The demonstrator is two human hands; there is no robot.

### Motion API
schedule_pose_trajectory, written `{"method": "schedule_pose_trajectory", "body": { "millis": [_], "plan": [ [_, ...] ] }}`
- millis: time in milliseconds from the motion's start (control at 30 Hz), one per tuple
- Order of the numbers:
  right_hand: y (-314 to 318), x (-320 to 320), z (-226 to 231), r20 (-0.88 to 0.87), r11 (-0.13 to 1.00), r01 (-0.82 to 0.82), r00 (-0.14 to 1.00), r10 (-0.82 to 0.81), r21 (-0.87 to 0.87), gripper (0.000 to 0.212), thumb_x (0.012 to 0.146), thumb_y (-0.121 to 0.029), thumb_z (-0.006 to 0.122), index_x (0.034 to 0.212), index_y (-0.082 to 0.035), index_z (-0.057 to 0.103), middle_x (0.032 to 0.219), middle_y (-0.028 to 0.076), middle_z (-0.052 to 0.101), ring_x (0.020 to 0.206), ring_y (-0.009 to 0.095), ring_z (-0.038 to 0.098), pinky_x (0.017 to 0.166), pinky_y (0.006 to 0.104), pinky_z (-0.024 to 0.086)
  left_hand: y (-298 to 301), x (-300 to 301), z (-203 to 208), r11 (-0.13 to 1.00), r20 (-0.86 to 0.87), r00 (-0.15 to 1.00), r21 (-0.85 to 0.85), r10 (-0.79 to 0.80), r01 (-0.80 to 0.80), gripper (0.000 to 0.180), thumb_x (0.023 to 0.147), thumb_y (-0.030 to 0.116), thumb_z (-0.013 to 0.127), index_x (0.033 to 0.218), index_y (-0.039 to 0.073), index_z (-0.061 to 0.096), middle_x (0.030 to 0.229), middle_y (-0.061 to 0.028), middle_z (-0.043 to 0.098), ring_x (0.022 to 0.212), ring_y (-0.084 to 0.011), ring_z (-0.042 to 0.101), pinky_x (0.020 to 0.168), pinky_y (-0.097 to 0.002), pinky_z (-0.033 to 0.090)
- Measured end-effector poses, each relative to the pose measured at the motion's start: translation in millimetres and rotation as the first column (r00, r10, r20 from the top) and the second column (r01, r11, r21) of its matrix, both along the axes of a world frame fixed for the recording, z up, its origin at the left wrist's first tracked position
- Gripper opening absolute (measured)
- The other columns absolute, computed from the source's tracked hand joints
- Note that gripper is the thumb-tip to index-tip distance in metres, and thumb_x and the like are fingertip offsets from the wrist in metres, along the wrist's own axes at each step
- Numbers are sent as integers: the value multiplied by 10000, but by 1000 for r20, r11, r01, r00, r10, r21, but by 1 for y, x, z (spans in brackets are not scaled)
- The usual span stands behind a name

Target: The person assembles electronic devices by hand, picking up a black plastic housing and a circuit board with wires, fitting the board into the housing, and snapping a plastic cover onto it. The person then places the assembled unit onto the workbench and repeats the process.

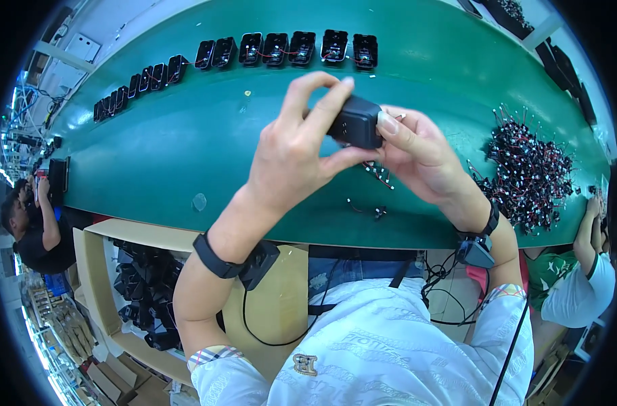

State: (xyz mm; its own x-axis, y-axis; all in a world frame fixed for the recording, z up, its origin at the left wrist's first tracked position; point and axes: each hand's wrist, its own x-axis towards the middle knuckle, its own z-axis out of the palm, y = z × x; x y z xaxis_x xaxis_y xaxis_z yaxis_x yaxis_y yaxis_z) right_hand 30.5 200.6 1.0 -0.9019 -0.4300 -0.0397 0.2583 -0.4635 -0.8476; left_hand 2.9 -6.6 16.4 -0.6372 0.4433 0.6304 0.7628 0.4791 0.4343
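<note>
Above the green table, a black plastic case (358,123) with small metal contacts on its side is held up between my hands. My left hand (288,149) grips it from the left, thumb below and fingers over the top. My right hand (422,154) closes on its right end, the thumb pressed by the edge. A small pale tip shows above the right fingers; what it belongs to is unclear. Just under the hands there are thin red and black wires (381,176) with white connectors, partly hidden. A small wired part (380,213) lies nearer me on the table.
Several open black cases with red wires (275,49) form a curved row along the far side of the green table (153,162). A heap of wired parts (532,172) lies at right. A cardboard box (95,284) of black parts stands at lower left. Other people work at both sides.
</note>
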Motion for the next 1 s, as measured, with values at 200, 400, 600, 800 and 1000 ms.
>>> {"method": "schedule_pose_trajectory", "body": {
  "millis": [200, 400, 600, 800, 1000],
  "plan": [
    [67, -68, 25, -825, 207, 829, 424, 374, 520, 244, 887, -202, 749, 1032, -23, 667, 1430, 191, 527, 1104, 409, 608, 911, 414, 515, -90, 29, 50, 946, 351, 905, -291, 241, -139, 439, 854, 226, 774, 1246, 67, 659, 1036, -102, 695, 842, -197, 679, 736, -324, 541],
    [118, -150, -39, -638, -125, 805, 544, 545, 580, 264, 920, -305, 713, 995, -57, 662, 1407, 199, 535, 1164, 398, 586, 967, 454, 490, -271, 104, 4, 586, 154, 576, -380, 803, -715, 257, 971, 120, 631, 1190, -14, 633, 1045, -125, 689, 944, -196, 664, 823, -292, 500],
    [120, -156, -61, -602, -153, 761, 604, 522, 631, 305, 928, -347, 705, 1040, -67, 656, 1448, 188, 512, 1194, 391, 572, 985, 456, 487, -299, 155, -62, 392, -197, 531, -477, 825, -786, 565, 958, 175, 643, 1456, 27, 419, 1474, -240, 436, 1326, -389, 455, 1119, -463, 338],
    [125, -153, -65, -596, -146, 788, 560, 576, 599, 304, 920, -362, 717, 1073, -103, 671, 1479, 170, 493, 1231, 384, 555, 1021, 464, 473, -325, 163, -92, -84, -232, 185, -808, 955, -583, 805, 903, 475, 662, 1534, 86, 348, 1476, -205, 495, 1358, -374, 455, 1110, -598, 290],
    [116, -127, -17, -599, -78, 763, 561, 572, 641, 438, 783, -296, 779, 1153, -87, 671, 1476, 211, 475, 1232, 430, 529, 1053, 437, 447, -327, 168, -84, 142, -26, 232, -720, 972, -679, 684, 868, 330, 721, 1429, 46, 454, 1303, -194, 634, 1215, -354, 588, 1063, -512, 372]
  ]
}}
